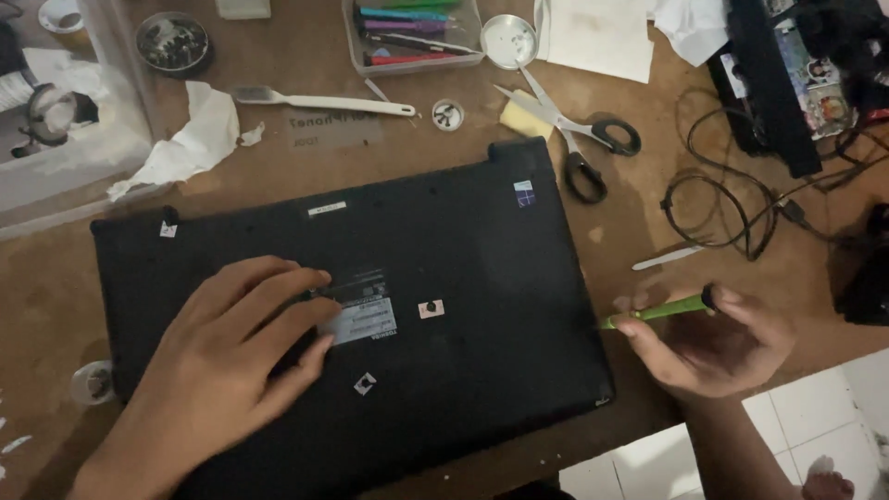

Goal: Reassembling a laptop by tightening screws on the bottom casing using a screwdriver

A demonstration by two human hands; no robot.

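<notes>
- Head view: a black laptop (pixel 463 278) lies bottom-up across the middle of the frame on a brown table (pixel 630 222).
- The left hand (pixel 222 361), lower left, rests flat on the laptop's base, fingers slightly spread, clasping nothing.
- The right hand (pixel 713 338), lower right, has its fingers closed round a green screwdriver (pixel 657 310), tip just beside the laptop's right edge.
- Scissors (pixel 579 134) lie at upper centre, a white brush (pixel 319 100) to their left, black cables (pixel 732 199) at right.
</notes>
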